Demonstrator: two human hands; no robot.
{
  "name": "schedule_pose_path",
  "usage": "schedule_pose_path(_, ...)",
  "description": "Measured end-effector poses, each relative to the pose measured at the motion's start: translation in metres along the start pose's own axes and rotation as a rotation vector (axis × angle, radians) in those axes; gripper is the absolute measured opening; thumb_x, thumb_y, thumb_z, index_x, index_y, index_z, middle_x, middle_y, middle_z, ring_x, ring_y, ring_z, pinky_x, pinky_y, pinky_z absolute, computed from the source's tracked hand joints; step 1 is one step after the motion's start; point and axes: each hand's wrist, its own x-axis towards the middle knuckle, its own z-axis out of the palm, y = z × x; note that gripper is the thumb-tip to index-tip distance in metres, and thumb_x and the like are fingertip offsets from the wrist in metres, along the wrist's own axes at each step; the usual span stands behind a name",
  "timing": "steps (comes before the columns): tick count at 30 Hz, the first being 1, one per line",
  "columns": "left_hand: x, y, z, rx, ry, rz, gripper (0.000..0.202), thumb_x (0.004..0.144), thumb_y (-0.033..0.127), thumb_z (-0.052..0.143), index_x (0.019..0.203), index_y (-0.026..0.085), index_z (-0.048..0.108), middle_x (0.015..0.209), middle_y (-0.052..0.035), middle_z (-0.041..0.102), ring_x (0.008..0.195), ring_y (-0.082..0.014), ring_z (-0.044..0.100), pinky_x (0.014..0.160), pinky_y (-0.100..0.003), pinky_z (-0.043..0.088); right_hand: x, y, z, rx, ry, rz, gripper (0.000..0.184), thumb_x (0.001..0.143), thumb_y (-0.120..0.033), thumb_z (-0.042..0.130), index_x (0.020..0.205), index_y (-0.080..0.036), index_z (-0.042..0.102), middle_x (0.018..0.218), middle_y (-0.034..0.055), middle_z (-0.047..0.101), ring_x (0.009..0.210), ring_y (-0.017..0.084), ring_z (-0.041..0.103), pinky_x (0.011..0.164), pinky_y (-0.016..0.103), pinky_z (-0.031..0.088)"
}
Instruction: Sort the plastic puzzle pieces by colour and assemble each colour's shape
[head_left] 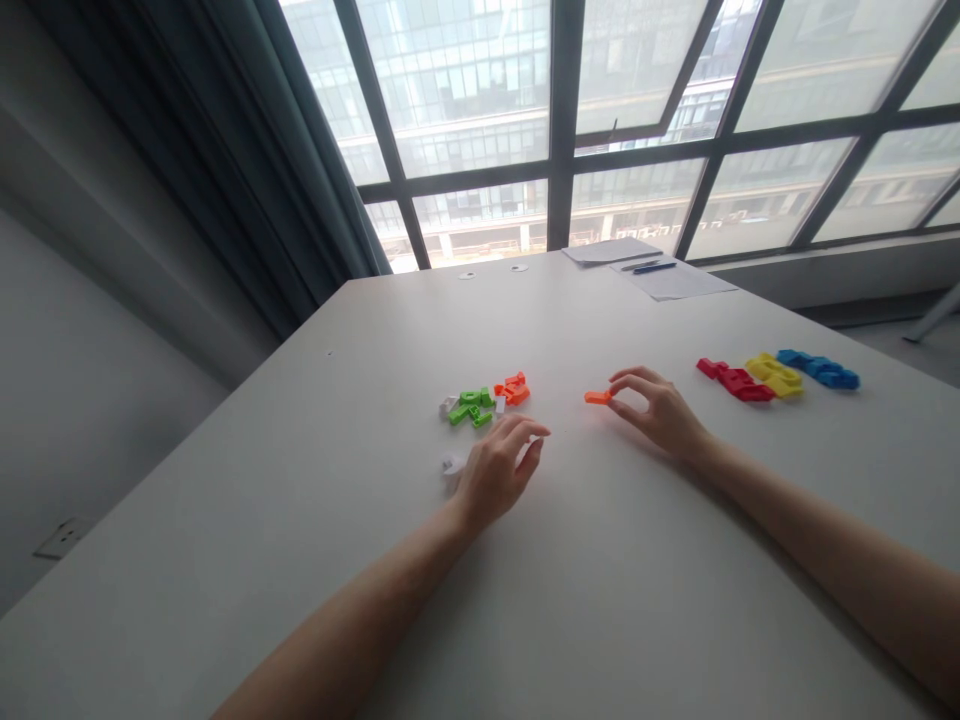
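Between the thumb and fingertips of my right hand point(654, 412) is the end of a small orange plastic block point(598, 398), low over the white table or resting on it. My left hand point(498, 462) hovers at the table's middle, thumb and forefinger apart, with nothing visible in it. Just beyond its knuckles lie several green plastic blocks point(471, 404) and a cluster of orange blocks point(513, 388). White pieces point(448, 404) sit among them, and another white piece point(452, 466) is partly hidden behind my left hand.
Right of my right hand, red blocks point(735, 381), yellow blocks point(775, 374) and blue blocks point(817, 368) lie grouped by colour. Papers point(611, 251) and a pen point(655, 268) are at the table's far edge, before the window. A dark curtain point(225, 150) hangs at left.
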Motion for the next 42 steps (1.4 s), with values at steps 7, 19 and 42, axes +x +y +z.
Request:
schedule_pose_path(7,0.000,0.001,0.001,0.009,-0.017,0.002,0.016,0.093,0.016,0.047,0.101,0.021,0.061,0.096,-0.0044,0.065,0.086,-0.0160,0.061,0.076,-0.029,0.053,-0.004,0.008,0.007,-0.153,-0.011,0.035,0.017,0.086,-0.038,0.056,0.086,-0.023,0.064,0.106,0.0085,0.066,0.101,0.028,0.060,0.084,0.047,0.041)
schedule_pose_path(19,0.001,0.004,0.001,0.094,-0.066,0.042,0.015,0.092,0.016,0.048,0.101,0.021,0.060,0.098,-0.0044,0.065,0.093,-0.0181,0.060,0.081,-0.031,0.052,-0.004,0.008,0.009,-0.192,-0.075,0.056,0.014,0.088,-0.035,0.054,0.089,-0.024,0.062,0.106,0.0063,0.066,0.101,0.027,0.060,0.085,0.045,0.039)
schedule_pose_path(42,0.008,0.010,0.001,0.649,-0.260,-0.135,0.045,0.091,0.027,0.051,0.133,0.011,0.047,0.145,-0.0183,0.042,0.135,-0.0301,0.039,0.112,-0.047,0.034,-0.004,0.004,0.008,-0.192,-0.100,0.030,0.029,0.083,-0.022,0.051,0.111,-0.025,0.056,0.116,0.0080,0.063,0.111,0.027,0.057,0.090,0.045,0.038)
